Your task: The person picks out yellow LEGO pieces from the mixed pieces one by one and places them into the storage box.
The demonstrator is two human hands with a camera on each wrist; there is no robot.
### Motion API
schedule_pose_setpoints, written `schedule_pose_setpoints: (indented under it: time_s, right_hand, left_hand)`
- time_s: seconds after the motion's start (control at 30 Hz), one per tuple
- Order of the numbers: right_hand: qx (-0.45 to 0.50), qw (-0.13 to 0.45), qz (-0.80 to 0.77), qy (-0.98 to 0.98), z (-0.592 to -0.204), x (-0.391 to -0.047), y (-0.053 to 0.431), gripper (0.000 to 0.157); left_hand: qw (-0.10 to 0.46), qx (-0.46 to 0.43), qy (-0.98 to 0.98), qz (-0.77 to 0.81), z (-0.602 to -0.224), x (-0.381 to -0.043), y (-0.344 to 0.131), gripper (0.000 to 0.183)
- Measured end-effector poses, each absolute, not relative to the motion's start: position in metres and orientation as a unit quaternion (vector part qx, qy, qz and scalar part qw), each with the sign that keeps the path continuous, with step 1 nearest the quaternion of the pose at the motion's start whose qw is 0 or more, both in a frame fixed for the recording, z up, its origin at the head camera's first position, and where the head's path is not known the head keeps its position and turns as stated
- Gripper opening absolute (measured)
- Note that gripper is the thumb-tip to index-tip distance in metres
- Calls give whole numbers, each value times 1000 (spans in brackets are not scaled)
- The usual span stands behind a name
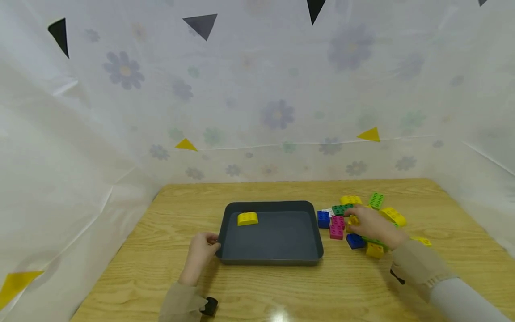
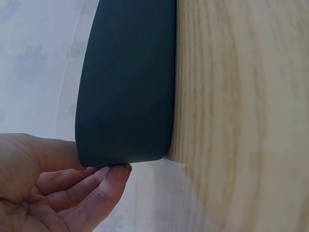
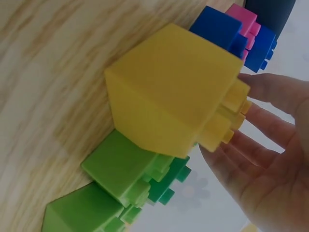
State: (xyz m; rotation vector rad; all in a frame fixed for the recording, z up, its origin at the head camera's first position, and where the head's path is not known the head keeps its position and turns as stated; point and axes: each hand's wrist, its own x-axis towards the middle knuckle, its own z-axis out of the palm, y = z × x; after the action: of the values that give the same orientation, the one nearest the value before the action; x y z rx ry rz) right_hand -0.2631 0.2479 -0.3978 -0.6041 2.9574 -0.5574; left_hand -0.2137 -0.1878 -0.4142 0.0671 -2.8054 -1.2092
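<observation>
My left hand (image 1: pixel 201 250) holds the left side of a dark grey tray (image 1: pixel 273 260). In the left wrist view its thumb reaches over the tray wall (image 2: pixel 128 87) while the fingers lie against the outside. A yellow brick with a curved top (image 1: pixel 247 218) sits inside the tray, toward the back left. Among a loose pile of bricks, my right hand (image 1: pixel 372 223) has thumb and fingers on either side of a small yellow brick (image 1: pixel 352 220). A larger yellow brick (image 3: pixel 169 87) hides those fingertips in the right wrist view, so I cannot tell whether they grip it.
Around the right hand lie pink bricks (image 1: pixel 336 228), blue bricks (image 1: pixel 323 219), a dark green brick (image 1: pixel 342 209), a light green brick (image 1: pixel 376 201) and several yellow ones (image 1: pixel 393 216). The wooden table (image 1: pixel 281 286) meets a white flowered curtain (image 1: pixel 277 89) behind.
</observation>
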Motion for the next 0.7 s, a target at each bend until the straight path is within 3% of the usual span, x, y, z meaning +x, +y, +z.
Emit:
schedule_pose_setpoints:
  time_s: [0.2,0.7]
  right_hand:
    - [-195,28,-160,967,-401,-263,247,21]
    - [-206,41,-158,965,-394,-267,246,21]
  left_hand:
    - [47,21,-918,-393,-416,-214,-189,20]
    - [41,23,-917,-396,-416,-215,-189,19]
